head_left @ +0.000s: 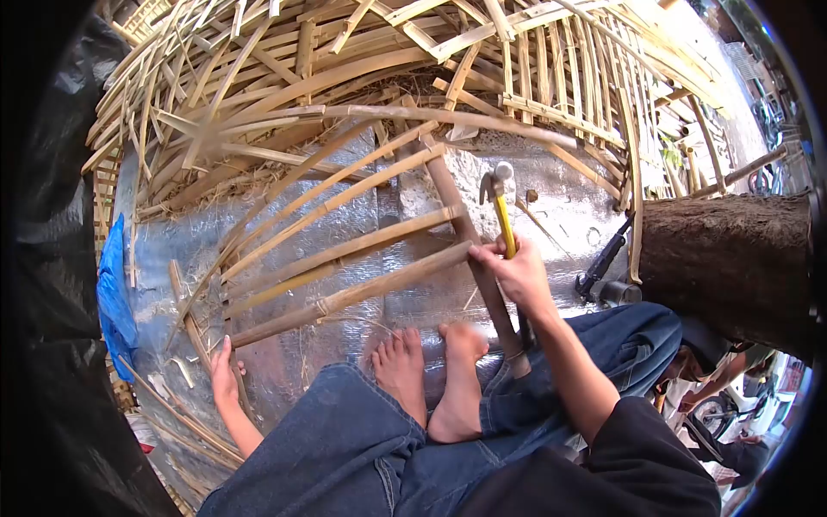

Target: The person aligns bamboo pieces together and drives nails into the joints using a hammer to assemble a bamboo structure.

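Found slatted brown-and-tan bamboo frame (pixel 353 294) over silvery sheeted floor (pixel 564 204), just ahead of bare feet (pixel 398 366). Noted right hand (pixel 519 274) clamped around yellow-handled claw hammer (pixel 503 211), fingertips at the nearest slat's end. Judged possible: bruised fingers or toes from a stray blow; split slat or loosened joint from careless striking. Saw left hand (pixel 226 379) against the frame's left side; could not tell grip from mere contact. Could not make out joint fastenings; noted lower hammer handle mostly hidden.
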{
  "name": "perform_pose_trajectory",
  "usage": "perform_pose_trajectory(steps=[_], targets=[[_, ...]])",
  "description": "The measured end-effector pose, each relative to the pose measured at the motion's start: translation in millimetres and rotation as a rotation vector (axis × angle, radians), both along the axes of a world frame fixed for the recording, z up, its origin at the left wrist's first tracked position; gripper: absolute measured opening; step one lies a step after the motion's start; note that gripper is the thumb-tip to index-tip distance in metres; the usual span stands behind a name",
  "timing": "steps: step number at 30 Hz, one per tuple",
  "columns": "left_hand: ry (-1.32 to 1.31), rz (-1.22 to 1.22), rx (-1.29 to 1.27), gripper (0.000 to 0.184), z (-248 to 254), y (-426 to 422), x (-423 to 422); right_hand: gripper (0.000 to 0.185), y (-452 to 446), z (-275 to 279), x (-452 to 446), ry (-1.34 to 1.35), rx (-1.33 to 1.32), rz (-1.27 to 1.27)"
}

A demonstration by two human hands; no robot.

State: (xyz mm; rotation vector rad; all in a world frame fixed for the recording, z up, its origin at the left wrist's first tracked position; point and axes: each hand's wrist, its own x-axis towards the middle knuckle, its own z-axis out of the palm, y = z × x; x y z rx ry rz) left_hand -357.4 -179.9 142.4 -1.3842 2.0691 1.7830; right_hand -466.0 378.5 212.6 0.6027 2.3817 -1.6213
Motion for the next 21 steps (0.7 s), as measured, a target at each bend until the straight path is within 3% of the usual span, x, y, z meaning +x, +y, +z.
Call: perform_pose_trajectory(steps=[4,6,8,12,14,16,21], targets=[[-0.046,-0.047,0.163,0.040,12,-3,-6,0.038,23,-1,-24,0.101,0.035,0.065],[-0.013,0.024,-0.010,0.038,10,-2,-5,0.039,29,16,-35,0.094,0.050,0.108],[0.010,0.051,0.002,0.037,7,2,8,0.041,27,37,-38,0.055,0.133,0.180],[0.068,0.119,-0.005,0.037,4,32,19,0.043,35,19,-33,0.105,0.252,0.246],[0.004,0.192,0.064,0.037,-38,8,32,0.043,32,21,-31,0.095,0.328,0.246],[0.012,0.221,0.085,0.037,-47,7,36,0.045,31,20,-29,0.078,0.401,0.244],[0.118,0.204,0.038,0.036,-20,18,31,0.042,46,-1,-62,0.591,0.645,0.203]])
